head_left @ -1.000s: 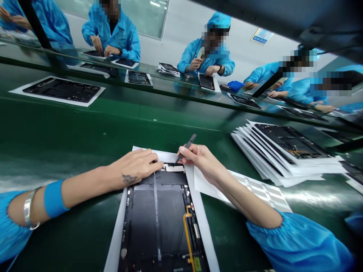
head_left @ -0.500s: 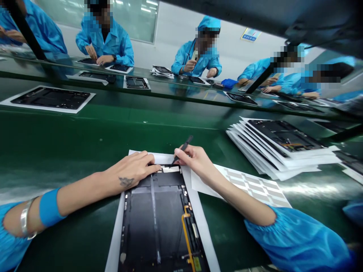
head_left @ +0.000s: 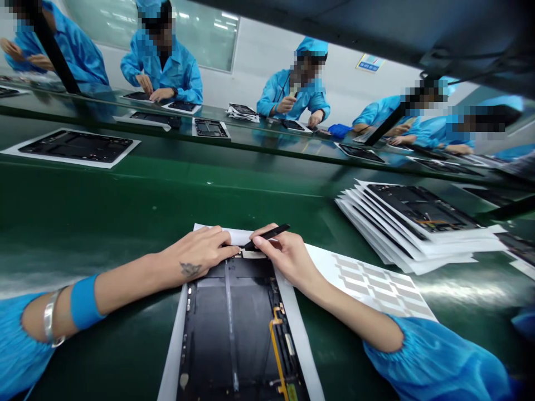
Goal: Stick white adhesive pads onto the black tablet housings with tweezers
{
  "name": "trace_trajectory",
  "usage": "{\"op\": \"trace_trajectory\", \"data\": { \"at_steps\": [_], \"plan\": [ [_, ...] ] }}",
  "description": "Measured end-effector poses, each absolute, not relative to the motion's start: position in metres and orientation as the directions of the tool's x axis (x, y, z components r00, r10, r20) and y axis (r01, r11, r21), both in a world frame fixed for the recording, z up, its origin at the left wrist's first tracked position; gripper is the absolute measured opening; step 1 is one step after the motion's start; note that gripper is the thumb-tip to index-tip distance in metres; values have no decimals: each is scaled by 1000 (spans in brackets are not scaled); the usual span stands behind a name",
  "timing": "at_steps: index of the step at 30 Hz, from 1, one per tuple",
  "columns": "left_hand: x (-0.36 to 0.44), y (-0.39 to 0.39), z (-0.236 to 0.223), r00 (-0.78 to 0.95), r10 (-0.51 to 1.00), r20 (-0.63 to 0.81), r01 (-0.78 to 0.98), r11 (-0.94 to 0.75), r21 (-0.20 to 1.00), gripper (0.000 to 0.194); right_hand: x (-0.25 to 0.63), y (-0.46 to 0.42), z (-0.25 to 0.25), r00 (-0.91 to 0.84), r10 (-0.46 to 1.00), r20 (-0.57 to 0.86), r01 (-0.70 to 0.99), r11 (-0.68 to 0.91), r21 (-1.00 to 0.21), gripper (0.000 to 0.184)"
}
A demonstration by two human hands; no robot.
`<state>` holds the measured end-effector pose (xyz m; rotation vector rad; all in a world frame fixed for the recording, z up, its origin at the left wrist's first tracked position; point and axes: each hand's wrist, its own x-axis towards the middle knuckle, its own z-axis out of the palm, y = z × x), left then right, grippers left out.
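In front of me a black tablet housing (head_left: 251, 328) lies lengthwise, with its inner parts and an orange flex cable (head_left: 276, 348) showing. Under it is a sheet of white paper (head_left: 311, 356). My left hand (head_left: 207, 249) grips the upper left corner of the housing, fingers bent at its top edge and thumb pressed near a small white strip (head_left: 256, 254). Between the fingers of my right hand (head_left: 288, 253) are black tweezers (head_left: 271, 234), slanted low. Their tips are at the top edge by my left thumb, too small to make out.
A sheet of grey stickers (head_left: 376, 284) lies right of the housing. Further right stands a stack of housings with paper between (head_left: 418, 223). Another housing (head_left: 77, 146) lies at the far left. Co-workers in blue sit behind the raised glass shelf (head_left: 259, 136).
The tweezers have tilted from steep to nearly flat, and their tips have shifted left toward my left thumb. My right hand has lowered slightly. My left hand keeps its place on the housing.
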<state>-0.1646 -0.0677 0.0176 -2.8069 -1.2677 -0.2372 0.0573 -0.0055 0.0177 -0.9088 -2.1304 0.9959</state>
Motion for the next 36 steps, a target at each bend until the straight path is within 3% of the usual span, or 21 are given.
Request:
{"op": "trace_trajectory", "data": {
  "at_steps": [8, 18, 21, 25, 29, 36],
  "plan": [
    [-165, -67, 19, 659, 740, 137, 747, -664, -6, 41, 59, -10, 17, -655, 641, 399, 215, 665, -715, 22],
    [-166, -67, 16, 671, 727, 146, 738, -674, -32, 36, 59, -7, 12, -638, 625, 450, 216, 706, -674, 27],
    [-166, -68, 15, 696, 702, 152, 712, -702, -20, 39, 66, -5, 15, -638, 675, 369, 219, 619, -754, 31],
    [-166, -69, 14, 701, 684, 202, 704, -709, -38, 42, 81, 2, 15, -416, 892, 175, 258, 301, -918, 37],
    [-165, -69, 10, 704, 668, 240, 702, -705, -95, 38, 90, 7, 11, -294, 956, -18, 170, 33, -985, 45],
    [-165, -68, 5, 700, 675, 235, 712, -685, -155, 37, 89, 9, 8, -318, 948, -35, 206, 33, -978, 46]
  ]
}}
